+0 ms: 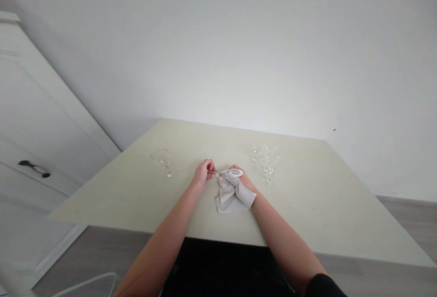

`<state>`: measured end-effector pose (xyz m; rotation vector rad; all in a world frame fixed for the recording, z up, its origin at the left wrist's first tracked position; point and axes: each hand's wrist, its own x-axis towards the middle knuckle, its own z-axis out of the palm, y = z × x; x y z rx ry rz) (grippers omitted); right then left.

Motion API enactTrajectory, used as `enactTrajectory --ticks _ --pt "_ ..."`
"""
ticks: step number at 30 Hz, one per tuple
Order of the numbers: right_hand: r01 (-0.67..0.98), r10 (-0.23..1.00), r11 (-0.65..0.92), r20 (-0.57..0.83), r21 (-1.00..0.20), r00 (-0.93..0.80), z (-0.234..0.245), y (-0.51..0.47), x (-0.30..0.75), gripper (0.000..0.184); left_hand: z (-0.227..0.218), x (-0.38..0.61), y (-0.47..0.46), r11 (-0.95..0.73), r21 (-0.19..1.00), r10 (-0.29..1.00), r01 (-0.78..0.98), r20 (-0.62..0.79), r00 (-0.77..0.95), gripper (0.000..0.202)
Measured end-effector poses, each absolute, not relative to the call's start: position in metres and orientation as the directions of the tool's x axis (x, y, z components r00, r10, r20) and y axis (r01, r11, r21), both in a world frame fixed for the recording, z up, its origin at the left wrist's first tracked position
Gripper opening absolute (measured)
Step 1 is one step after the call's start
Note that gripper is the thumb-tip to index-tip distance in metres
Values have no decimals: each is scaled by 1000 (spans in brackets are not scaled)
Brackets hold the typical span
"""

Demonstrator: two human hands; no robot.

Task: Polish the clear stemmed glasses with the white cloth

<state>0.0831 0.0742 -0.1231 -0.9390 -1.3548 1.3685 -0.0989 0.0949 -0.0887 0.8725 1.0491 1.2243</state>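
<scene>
Near the middle of the counter (pixel 317 206), both hands meet over one glass (pixel 217 175) and a pale cloth (pixel 232 201). The left grip (pixel 205 171) is closed, its fingertips pinching what looks like the slim stem or foot of the glass. The right grip (pixel 240 172) is mostly covered by the cloth; it seems to be grasping the cloth around the other end of the glass, though how the hidden fingers sit I cannot tell. A loose part of the cloth hangs down toward the near edge of the counter.

Judging by this, the step in hand is wiping: one hand steadies the glass, the other works the cloth against it. To the left a single glass (pixel 166 164) stands apart; to the right is a close cluster of glasses (pixel 266 163) — how many is hard to count, being so clear. Which of them are already wiped cannot be told from how they stand.

The next move, I would say, calls for a light, steady pinch on the left and a gentle turn of the cloth on the right — a hard twist between the two could strain so thin a stem.
</scene>
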Motion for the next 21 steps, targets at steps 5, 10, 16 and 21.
enactTrajectory --ticks 5,10,16,21 --pt "-114 967 55 82 -992 -242 -122 75 83 48 -89 -99 95 156 940 988 -302 -155 27 31" --pt "-113 968 58 83 -992 -236 -122 75 82 51 -90 -99 96 161 940 987 -302 -159 30 33" --pt "-90 969 60 79 -994 -232 -123 76 82 48 -89 -99 95 158 941 987 -299 -157 27 32" --pt "-76 969 64 80 -995 -234 -121 74 83 48 -88 -99 94 156 941 988 -300 -155 28 31"
